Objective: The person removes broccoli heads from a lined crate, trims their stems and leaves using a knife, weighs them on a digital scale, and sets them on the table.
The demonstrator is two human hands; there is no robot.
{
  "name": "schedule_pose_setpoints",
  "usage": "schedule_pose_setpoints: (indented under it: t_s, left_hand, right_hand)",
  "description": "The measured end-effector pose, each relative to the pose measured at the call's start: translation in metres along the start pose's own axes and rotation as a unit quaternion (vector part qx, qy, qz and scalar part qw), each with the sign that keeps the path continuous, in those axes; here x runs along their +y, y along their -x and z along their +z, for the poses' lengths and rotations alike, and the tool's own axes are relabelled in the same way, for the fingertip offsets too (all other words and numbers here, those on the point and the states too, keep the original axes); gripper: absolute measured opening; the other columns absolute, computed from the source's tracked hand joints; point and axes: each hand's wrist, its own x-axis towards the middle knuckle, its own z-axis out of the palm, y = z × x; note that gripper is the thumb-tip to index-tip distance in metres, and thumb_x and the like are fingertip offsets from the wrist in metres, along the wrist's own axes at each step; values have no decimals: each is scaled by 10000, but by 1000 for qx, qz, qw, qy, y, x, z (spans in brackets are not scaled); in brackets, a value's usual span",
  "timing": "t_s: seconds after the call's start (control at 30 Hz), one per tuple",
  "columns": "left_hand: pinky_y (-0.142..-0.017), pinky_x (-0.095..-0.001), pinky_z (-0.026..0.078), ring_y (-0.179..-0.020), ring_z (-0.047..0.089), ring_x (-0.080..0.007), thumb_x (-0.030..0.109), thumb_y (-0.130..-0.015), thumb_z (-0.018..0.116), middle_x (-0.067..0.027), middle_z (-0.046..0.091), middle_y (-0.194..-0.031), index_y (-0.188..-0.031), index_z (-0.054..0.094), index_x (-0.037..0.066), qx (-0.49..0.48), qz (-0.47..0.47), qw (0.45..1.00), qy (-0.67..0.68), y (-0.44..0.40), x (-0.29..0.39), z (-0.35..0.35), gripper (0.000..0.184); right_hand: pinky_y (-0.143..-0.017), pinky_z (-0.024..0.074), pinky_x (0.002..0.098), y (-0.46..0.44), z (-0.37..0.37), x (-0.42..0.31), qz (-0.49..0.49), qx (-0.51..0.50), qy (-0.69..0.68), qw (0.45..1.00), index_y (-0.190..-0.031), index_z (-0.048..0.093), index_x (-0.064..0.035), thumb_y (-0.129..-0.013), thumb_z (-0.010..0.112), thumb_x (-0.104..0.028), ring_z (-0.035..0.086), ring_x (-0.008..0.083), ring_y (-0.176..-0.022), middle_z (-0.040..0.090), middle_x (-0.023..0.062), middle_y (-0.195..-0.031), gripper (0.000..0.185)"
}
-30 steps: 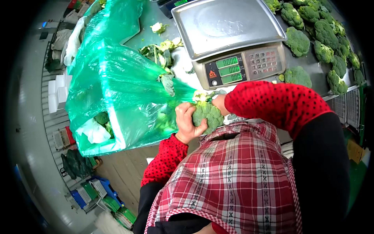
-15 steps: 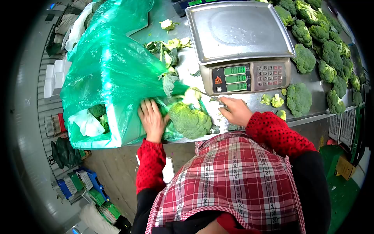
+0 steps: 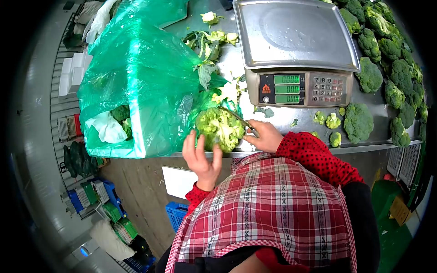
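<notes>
A broccoli head (image 3: 219,129) lies at the table's front edge, its pale cut stem side facing up. My left hand (image 3: 200,160) is just in front of it with fingers spread; whether the fingertips touch it is unclear. Closed around the handle of a small knife (image 3: 234,114), my right hand (image 3: 266,135) is to the right of the broccoli, with the blade reaching over its upper edge. Behind the broccoli are pale stem trimmings (image 3: 227,92). The green plastic bag (image 3: 159,86) spreads out to the left, against the broccoli.
A weighing scale (image 3: 298,41) with a steel tray stands behind my right hand. Many broccoli heads (image 3: 400,75) are piled at the right, with one (image 3: 358,123) near the front edge. Small florets (image 3: 333,121) lie below the scale. A blue crate (image 3: 176,214) is under the table.
The broccoli has turned stem side up. My left hand has come off the bag to the broccoli's front. Knife and right hand have moved to its right side. The camera view has shifted.
</notes>
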Motion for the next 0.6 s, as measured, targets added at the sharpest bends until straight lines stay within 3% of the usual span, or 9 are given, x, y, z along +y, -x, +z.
schedule_pose_setpoints:
  t_s: [0.13, 0.2, 0.23, 0.27, 0.33, 0.37, 0.4, 0.47, 0.6]
  left_hand:
    - [-996, -459, 409, -1176, 513, -387, 221, -725, 816, -237, 525, -1286, -1350, 425, -32, -80, -226, 964, 117, 4, 1, 11, 779]
    - [-986, -452, 418, -1148, 530, -368, 204, -718, 818, -226, 535, -1257, -1345, 433, -35, -70, -293, 941, 154, -5, -3, 16, 774]
    - [-975, -444, 428, -1120, 547, -349, 188, -711, 821, -215, 545, -1229, -1339, 440, -39, -58, -357, 912, 193, -7, -5, 17, 769]
    - [-975, -444, 428, -1120, 547, -349, 188, -711, 821, -215, 545, -1229, -1339, 440, -39, -55, -358, 912, 190, -8, -3, 13, 769]
    - [-963, -422, 440, -1074, 567, -313, 138, -696, 801, -192, 555, -1186, -1326, 462, -32, -58, -368, 899, 232, -15, 4, 1, 736]
    - [-942, -409, 448, -1048, 563, -313, 111, -693, 762, -183, 549, -1132, -1310, 487, -20, -62, -314, 925, 203, -14, 9, -2, 688]
    - [-942, -409, 448, -1048, 563, -313, 111, -693, 762, -183, 549, -1132, -1310, 487, -20, -69, -320, 923, 204, -13, 10, -3, 688]
    - [-913, -416, 451, -1036, 548, -334, 138, -689, 753, -182, 536, -1097, -1297, 502, -16, -106, -233, 954, 159, -17, 10, 8, 676]
    - [-880, -401, 447, -983, 534, -320, 197, -704, 749, -156, 532, -1036, -1272, 530, -24, -111, -211, 967, 85, -23, 7, 26, 648]
  right_hand:
    - [-708, 511, 372, -13, -5, -4, 50, -49, 3, 998, -1240, 556, 14, -853, 677, -195, 666, 288, -790, 654, 178, -877, 456]
    - [-716, 503, 428, -17, 0, -5, 75, -28, -81, 994, -1048, 573, 29, -855, 661, -279, 663, 358, -779, 644, 224, -810, 374]
    - [-729, 504, 410, -19, 4, -5, 68, -29, -118, 990, -1132, 583, 29, -884, 644, -298, 660, 342, -797, 653, 223, -842, 415]
    - [-729, 504, 410, -18, 6, -6, 64, -32, -118, 990, -1132, 583, 29, -884, 644, -298, 660, 342, -797, 653, 223, -842, 415]
    - [-739, 503, 406, -10, 3, -7, -47, -2, -72, 996, -1191, 582, 24, -908, 620, -294, 654, 354, -828, 654, 238, -898, 427]
    - [-739, 508, 410, -1, -14, -16, -5, -57, -68, 996, -1175, 594, 18, -929, 587, -287, 646, 387, -835, 658, 238, -944, 392]
    - [-724, 521, 425, 8, -20, -14, -62, -20, -21, 998, -1156, 599, -17, -929, 581, -292, 645, 391, -828, 667, 211, -942, 357]
    - [-710, 534, 432, 30, -35, -13, -20, 14, 149, 988, -1127, 598, -55, -918, 590, -296, 652, 370, -815, 674, 180, -937, 319]
    - [-565, 523, 480, 53, -34, -2, -39, 2, 254, 967, -1066, 595, -114, -887, 616, -326, 661, 364, -645, 685, 138, -784, 278]
